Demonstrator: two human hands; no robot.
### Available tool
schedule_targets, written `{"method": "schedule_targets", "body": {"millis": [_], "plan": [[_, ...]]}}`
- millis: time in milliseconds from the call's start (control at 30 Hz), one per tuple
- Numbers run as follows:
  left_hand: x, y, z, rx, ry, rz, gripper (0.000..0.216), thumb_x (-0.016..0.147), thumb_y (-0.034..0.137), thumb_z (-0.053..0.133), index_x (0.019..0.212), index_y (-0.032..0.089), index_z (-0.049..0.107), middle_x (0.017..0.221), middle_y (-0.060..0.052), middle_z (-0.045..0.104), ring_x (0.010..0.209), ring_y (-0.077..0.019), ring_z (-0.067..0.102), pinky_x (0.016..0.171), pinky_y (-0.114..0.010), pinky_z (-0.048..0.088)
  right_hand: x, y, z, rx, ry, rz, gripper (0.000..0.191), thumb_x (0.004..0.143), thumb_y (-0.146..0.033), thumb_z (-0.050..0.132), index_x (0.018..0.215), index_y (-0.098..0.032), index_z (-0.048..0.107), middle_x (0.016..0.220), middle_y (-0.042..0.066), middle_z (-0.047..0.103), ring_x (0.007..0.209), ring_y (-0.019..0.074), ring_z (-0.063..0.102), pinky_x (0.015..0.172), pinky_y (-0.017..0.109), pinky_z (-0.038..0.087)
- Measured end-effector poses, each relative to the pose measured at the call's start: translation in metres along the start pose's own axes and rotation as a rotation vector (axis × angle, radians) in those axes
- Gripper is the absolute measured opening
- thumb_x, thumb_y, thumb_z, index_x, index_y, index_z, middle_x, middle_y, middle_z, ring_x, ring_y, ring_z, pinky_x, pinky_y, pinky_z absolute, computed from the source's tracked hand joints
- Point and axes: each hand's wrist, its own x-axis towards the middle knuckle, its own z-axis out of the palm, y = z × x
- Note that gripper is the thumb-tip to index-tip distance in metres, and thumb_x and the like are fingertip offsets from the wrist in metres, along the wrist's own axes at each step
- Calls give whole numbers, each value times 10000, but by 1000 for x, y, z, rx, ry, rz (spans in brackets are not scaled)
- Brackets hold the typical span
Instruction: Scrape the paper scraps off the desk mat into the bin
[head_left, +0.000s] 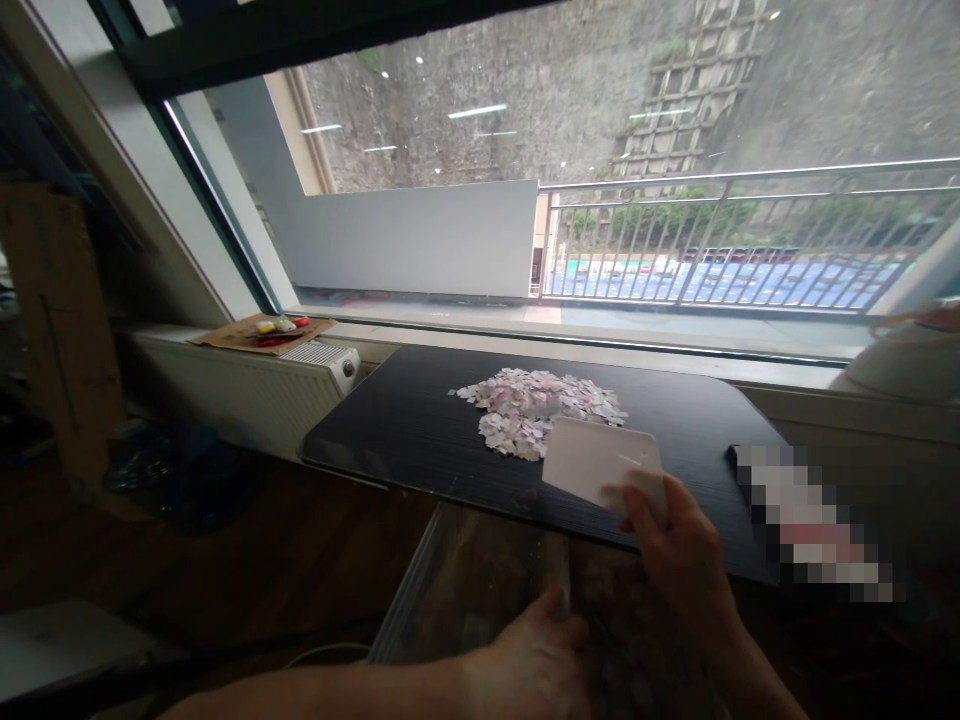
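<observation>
Right hand (686, 540): 1 scraper (596, 455) | left hand (534, 640): 1 container (484, 560) | 1 scrap pile (529, 405)

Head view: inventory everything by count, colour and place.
Window: one, dark-framed, across top
Railing: one, silver, outside
Table: one, black, before window
Paper scraps: one pile, white and pink, on table
Flat card: one, white, in right hand
Plastic container: one, clear, below table
Radiator: one, white, left of table
Cardboard sheet: one, brown, on radiator
Small items: several, yellow, white, red, on sheet
Tall cardboard: one, brown, far left
Plastic bags: count unclear, dark, lower left
Flat surface: one, pale, bottom left
Bulky object: one, pale, windowsill's right end
Pixelated item: one, colours blurred, table's right end
Left hand: one, bare, at container
Right hand: one, bare, holding card
</observation>
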Motion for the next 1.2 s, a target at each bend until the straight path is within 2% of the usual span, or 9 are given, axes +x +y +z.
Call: {"method": "schedule_targets", "body": {"millis": [200, 300, 400, 667, 833, 933, 1033, 1100, 1200], "plan": [[3, 0, -2, -32, -31, -9, 154, 847, 237, 721, 705, 179, 715, 742, -12, 704, 823, -220, 591, 690, -379, 423, -1, -1, 6, 23, -109, -36, 287, 773, -494, 558, 863, -228, 615, 634, 8, 675, 509, 194, 646, 519, 303, 528], [3, 0, -6, -45, -29, -8, 147, 833, 241, 734, 700, 179, 719, 764, -25, 710, 822, -221, 589, 621, -358, 404, -3, -1, 5, 43, -105, -12, 311, 767, -502, 564, 890, -222, 619, 685, 16, 689, 512, 193, 653, 518, 305, 535], [2, 0, -16, -58, -101, -6, 181, 817, 224, 743, 646, 173, 706, 685, -45, 686, 762, -218, 578, 532, -338, 364, -3, 0, 2, 24, -96, 14, 336, 753, -511, 561, 902, -216, 617, 711, 26, 696, 505, 198, 653, 506, 314, 536], [1, 2, -38, -12, -170, -8, 111, 803, 218, 743, 703, 172, 726, 785, -48, 700, 778, -228, 589, 519, -331, 372, -12, -11, 4, 37, -202, -56, 296, 777, -487, 556, 871, -217, 630, 666, 13, 692, 520, 193, 665, 498, 288, 539], [-22, 2, -44, -13, -172, -49, 135, 824, 244, 743, 709, 177, 723, 773, -46, 675, 804, -217, 583, 526, -320, 368, -8, -10, -12, 2, -50, -86, 287, 787, -493, 608, 895, -231, 653, 659, -9, 692, 512, 176, 653, 484, 264, 512], [-41, 0, -44, -10, -134, -89, 161, 823, 226, 743, 682, 164, 694, 774, -41, 662, 822, -213, 576, 545, -323, 368, 3, -4, -27, -38, 48, -97, 295, 798, -505, 613, 924, -243, 666, 612, -20, 670, 531, 185, 649, 511, 270, 513], [-57, -5, -43, -8, -72, -139, 193, 849, 235, 718, 676, 173, 661, 770, -30, 644, 810, -208, 566, 577, -337, 368, 18, 5, -37, -143, 181, -106, 323, 778, -514, 617, 932, -239, 687, 694, 18, 715, 608, 222, 669, 563, 312, 523], [-65, -8, -42, 5, -38, -161, 190, 866, 238, 703, 692, 180, 651, 782, -22, 642, 811, -203, 564, 614, -343, 377, 27, 9, -36, -197, 235, -118, 334, 775, -510, 615, 943, -233, 697, 789, 45, 747, 677, 243, 682, 604, 334, 530], [-73, -11, -40, 36, -22, -174, 196, 870, 234, 701, 692, 184, 635, 786, -15, 640, 826, -199, 566, 681, -350, 393, 36, 12, -26, -164, 205, -174, 323, 799, -488, 593, 943, -218, 695, 811, 57, 756, 699, 240, 683, 643, 335, 536]]}}
